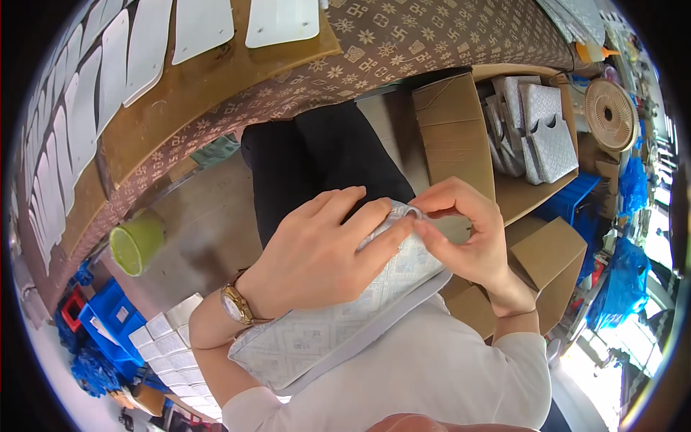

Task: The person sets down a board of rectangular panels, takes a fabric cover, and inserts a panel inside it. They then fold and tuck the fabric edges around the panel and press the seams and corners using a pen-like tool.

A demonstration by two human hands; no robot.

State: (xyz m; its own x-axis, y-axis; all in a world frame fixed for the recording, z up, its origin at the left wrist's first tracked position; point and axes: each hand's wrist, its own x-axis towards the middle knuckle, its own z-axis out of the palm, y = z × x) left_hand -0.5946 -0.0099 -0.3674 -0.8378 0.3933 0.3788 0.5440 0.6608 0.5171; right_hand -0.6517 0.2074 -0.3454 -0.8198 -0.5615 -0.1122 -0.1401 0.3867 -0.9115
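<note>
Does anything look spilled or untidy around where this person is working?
I see nothing spilled. Only the patterned pieces in the open carton look slightly askew: they lean at differing angles.

A long surface curves across the far side and around to the left. A brown cloth with light flowers on it hangs down its edge. The floor is a dull grey-brown, with darker patches. A green bin stands on it at the left. Blue crates sit past it, nearer. Big cardboard boxes stand at the right, and a round, tan fan is just behind them. Very bright white light comes through the windows on the far right.
</note>
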